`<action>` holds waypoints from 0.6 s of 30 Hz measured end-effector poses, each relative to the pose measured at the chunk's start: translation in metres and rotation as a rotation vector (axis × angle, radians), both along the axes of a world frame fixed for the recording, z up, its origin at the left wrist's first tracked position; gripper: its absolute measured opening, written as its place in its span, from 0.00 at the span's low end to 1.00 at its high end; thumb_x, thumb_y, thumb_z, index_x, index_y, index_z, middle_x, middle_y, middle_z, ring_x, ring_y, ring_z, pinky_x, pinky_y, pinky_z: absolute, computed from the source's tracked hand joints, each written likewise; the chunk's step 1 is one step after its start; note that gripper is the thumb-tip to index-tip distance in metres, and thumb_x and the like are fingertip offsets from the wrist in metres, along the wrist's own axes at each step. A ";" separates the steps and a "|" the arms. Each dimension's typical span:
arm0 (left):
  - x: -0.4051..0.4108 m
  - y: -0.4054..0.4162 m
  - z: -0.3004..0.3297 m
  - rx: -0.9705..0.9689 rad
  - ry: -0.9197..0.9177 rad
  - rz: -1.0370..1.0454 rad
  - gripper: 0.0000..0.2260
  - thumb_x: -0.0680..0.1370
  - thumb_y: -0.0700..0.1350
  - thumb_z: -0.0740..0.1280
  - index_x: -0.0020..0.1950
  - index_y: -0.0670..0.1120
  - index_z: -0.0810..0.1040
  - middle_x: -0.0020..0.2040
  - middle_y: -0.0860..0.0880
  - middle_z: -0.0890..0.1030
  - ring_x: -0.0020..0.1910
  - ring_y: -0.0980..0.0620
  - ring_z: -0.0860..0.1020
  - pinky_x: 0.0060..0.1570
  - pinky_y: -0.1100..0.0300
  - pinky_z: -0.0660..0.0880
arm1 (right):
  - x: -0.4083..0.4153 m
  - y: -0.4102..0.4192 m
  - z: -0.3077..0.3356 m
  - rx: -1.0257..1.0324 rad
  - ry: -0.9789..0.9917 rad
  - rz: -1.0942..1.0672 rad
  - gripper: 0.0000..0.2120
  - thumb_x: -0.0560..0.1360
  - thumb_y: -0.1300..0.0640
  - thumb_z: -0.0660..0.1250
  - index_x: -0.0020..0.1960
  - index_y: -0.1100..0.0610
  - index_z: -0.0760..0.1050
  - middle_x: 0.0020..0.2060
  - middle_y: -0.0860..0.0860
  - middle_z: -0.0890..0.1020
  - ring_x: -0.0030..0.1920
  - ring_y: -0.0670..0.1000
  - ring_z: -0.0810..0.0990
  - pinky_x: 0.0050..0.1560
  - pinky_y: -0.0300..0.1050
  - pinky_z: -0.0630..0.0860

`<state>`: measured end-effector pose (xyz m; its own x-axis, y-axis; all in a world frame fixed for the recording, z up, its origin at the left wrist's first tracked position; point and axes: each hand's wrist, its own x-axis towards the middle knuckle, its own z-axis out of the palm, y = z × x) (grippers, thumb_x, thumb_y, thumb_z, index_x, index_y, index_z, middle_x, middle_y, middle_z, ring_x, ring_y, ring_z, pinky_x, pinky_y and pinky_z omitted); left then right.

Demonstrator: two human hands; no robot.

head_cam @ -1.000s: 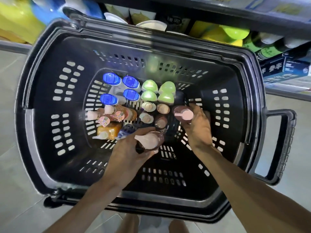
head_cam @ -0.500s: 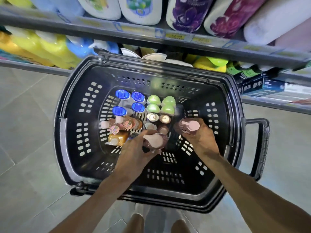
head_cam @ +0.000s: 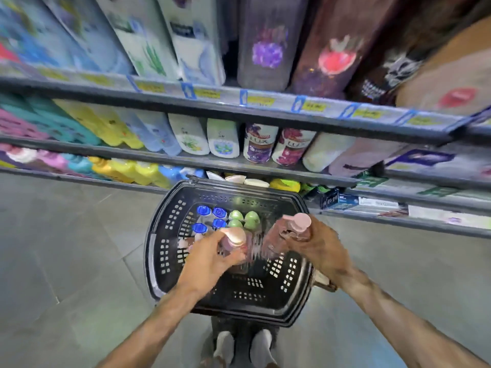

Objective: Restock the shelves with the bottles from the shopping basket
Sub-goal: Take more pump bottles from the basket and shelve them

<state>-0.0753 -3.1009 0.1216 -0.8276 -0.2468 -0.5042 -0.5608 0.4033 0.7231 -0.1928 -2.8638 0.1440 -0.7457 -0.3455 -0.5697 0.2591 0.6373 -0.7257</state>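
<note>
Bottles [head_cam: 291, 235], two pink pump dispensers, hang above the basket [head_cam: 159, 251], one in each hand of a person who stands before the shelves [head_cam: 239, 104]. The right hand [head_cam: 317, 248] wraps its fingers around the neck and shoulder of its bottle, just under the pink pump head, and holds it upright over the basket's right side. The left hand [head_cam: 210, 257] curls its fingers around the second bottle [head_cam: 235, 241], whose pale cap points up; the body below the cap is blurred and partly hidden by the hand. More stock stands in the basket's far end: blue caps [head_cam: 210, 217] beside green caps [head_cam: 243, 219], packed close and touching.

The bottles look like filled, stiff plastic, so each is likely moderately heavy for one hand and unlikely to crush or break if knocked. Their smooth sides may be slippery. The pump heads are probably the weak point; a grip by the nozzle alone could loosen or snap it. The safer hold seems to be around the shoulder or mid-body, as the right hand has it, with the base set down first on a shelf. Which shelf takes them cannot be told; the rows above are blurred.
</note>
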 end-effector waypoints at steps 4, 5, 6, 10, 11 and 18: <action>-0.011 -0.005 0.076 0.003 0.042 0.016 0.14 0.67 0.54 0.81 0.48 0.57 0.81 0.39 0.58 0.82 0.40 0.58 0.80 0.49 0.50 0.79 | -0.013 0.011 0.077 -0.069 0.030 0.001 0.24 0.71 0.63 0.80 0.62 0.51 0.76 0.52 0.45 0.86 0.51 0.39 0.85 0.48 0.29 0.78; -0.013 -0.006 0.094 -0.003 0.057 0.012 0.16 0.68 0.52 0.81 0.52 0.56 0.82 0.42 0.58 0.84 0.43 0.58 0.81 0.51 0.53 0.79 | -0.015 0.012 0.098 -0.060 0.048 0.014 0.24 0.71 0.62 0.80 0.62 0.47 0.75 0.51 0.43 0.85 0.49 0.35 0.83 0.47 0.27 0.76; -0.016 -0.005 0.115 -0.005 0.074 0.008 0.18 0.68 0.52 0.82 0.55 0.55 0.82 0.44 0.58 0.85 0.45 0.58 0.82 0.53 0.55 0.78 | -0.016 0.012 0.119 -0.059 0.067 0.007 0.24 0.71 0.60 0.80 0.61 0.44 0.74 0.51 0.42 0.85 0.48 0.33 0.82 0.46 0.27 0.75; -0.025 -0.004 0.200 -0.018 0.142 -0.022 0.13 0.69 0.49 0.81 0.49 0.55 0.81 0.38 0.61 0.83 0.38 0.64 0.78 0.41 0.67 0.72 | -0.018 0.014 0.195 -0.093 0.168 -0.013 0.22 0.71 0.56 0.80 0.59 0.44 0.76 0.50 0.43 0.86 0.48 0.39 0.84 0.49 0.37 0.78; -0.027 -0.004 0.221 -0.013 0.174 -0.023 0.13 0.70 0.48 0.81 0.47 0.55 0.80 0.37 0.60 0.82 0.36 0.64 0.77 0.40 0.69 0.71 | -0.018 0.014 0.215 -0.109 0.185 -0.018 0.20 0.71 0.58 0.80 0.58 0.45 0.77 0.48 0.42 0.86 0.47 0.38 0.84 0.50 0.37 0.78; -0.043 -0.005 0.354 -0.075 0.340 -0.111 0.14 0.72 0.49 0.80 0.43 0.53 0.74 0.34 0.62 0.80 0.34 0.63 0.76 0.38 0.68 0.70 | -0.023 0.011 0.345 -0.219 0.295 0.013 0.20 0.71 0.60 0.80 0.58 0.46 0.79 0.48 0.36 0.87 0.48 0.39 0.85 0.51 0.35 0.76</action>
